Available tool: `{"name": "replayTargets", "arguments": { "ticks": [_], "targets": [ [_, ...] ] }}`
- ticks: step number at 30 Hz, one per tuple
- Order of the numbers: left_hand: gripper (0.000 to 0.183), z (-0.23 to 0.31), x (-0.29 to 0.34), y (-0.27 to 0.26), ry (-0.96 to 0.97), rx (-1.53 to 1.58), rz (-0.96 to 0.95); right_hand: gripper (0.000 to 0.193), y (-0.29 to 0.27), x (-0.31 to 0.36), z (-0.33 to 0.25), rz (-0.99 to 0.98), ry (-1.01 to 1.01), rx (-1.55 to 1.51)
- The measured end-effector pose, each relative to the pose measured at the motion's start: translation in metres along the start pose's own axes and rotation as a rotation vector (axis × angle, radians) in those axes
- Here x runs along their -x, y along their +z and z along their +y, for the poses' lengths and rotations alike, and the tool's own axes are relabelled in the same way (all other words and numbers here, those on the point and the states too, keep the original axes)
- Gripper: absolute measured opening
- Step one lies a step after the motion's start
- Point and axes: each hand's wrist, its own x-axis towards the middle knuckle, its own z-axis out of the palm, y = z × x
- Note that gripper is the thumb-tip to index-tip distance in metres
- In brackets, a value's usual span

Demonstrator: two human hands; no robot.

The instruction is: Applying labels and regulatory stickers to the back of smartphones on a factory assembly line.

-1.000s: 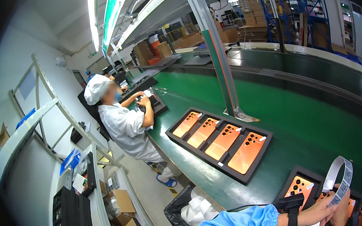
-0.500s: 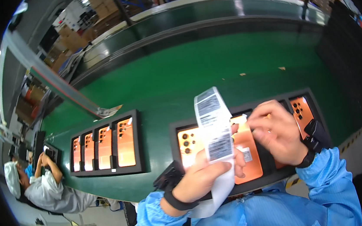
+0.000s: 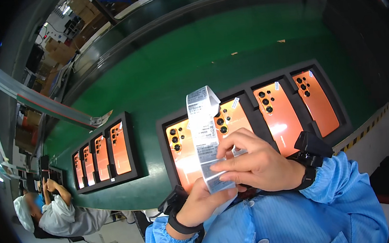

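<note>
A long white strip of printed labels (image 3: pixel 202 130) stands up in front of me, its top end curling over. My left hand (image 3: pixel 197 206) grips its lower part, thumb across the front. Just above, my right hand (image 3: pixel 266 166) is closed with its fingertips at the strip's right edge; whether they pinch a loose label is hidden. Behind both hands lies a black foam tray (image 3: pixel 326 78) of orange phones, camera side up. The leftmost phone (image 3: pixel 182 162) and the second phone (image 3: pixel 234 117) are partly covered; the third (image 3: pixel 282 129) and the rightmost phone (image 3: pixel 319 109) show more fully.
Another black tray (image 3: pixel 136 162) with several orange phones sits to the left on the green work surface (image 3: pixel 161 73). A metal post (image 3: pixel 57 106) rises beyond it. At far left a person (image 3: pixel 57 207) in pale clothing and a cap works at the same bench.
My right hand has come left and down from over the tray to the label strip. The view has shifted, and the phones at the tray's right are less covered.
</note>
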Motion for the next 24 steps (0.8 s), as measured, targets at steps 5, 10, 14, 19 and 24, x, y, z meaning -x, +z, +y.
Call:
{"name": "replayTargets", "arguments": {
  "ticks": [5,10,14,19,24],
  "targets": [
    [0.046,-0.006,-0.002,0.014,-0.068,0.732,0.182,0.018,0.011,0.004,-0.002,0.016,-0.186,0.232],
    [0.041,-0.009,0.001,0.021,-0.088,0.848,0.275,0.017,0.017,0.007,-0.009,0.084,-0.354,0.552],
    [0.043,-0.002,0.001,0.028,-0.046,0.880,0.331,0.020,0.023,0.008,-0.015,0.123,-0.437,0.742],
    [0.045,-0.004,0.013,0.029,0.052,0.936,0.335,0.022,0.035,0.010,-0.022,0.177,-0.508,0.790],
    [0.044,-0.004,0.024,0.028,0.133,1.018,0.273,0.020,0.041,0.010,-0.034,0.190,-0.554,0.858]
  ]
}}
